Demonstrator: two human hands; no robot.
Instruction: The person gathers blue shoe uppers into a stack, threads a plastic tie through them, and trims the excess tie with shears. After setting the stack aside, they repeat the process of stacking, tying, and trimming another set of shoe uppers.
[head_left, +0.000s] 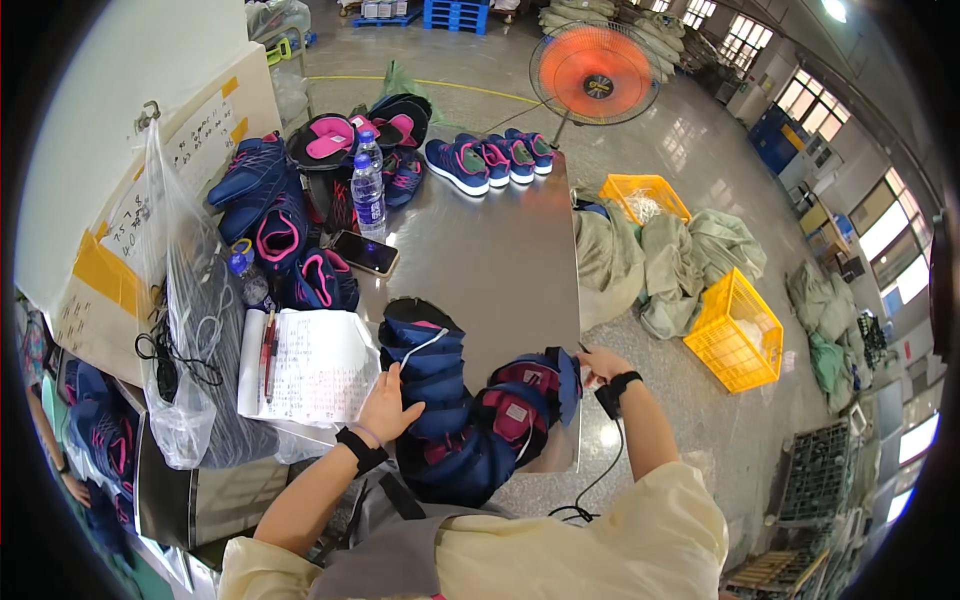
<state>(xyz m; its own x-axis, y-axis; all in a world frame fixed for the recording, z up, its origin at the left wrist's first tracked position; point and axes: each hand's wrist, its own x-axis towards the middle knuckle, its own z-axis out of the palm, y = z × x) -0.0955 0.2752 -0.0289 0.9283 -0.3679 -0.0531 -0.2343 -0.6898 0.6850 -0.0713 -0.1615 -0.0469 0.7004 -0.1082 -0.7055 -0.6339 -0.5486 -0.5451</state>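
Note:
A curved row of navy shoe uppers (437,400) with dark pink linings lies nested together along the near edge of the metal table (510,270). My left hand (385,408) rests against the row's left side, thumb spread from the fingers, its fingertips by a thin white strip (425,345) lying across the uppers. At the row's right end, my right hand (604,368) is closed beside the last upper (565,385). A small dark tip shows at its fingers, but what it belongs to is hidden. Both wrists wear black bands; a dark cable hangs below the right one.
An open notebook (310,365) with pens, a phone (364,253), water bottles (368,195) and more navy shoes (280,225) crowd the left. Finished shoes (490,162) line the far edge. Beyond are an orange fan (597,75), yellow crates (735,335) and sacks (670,270).

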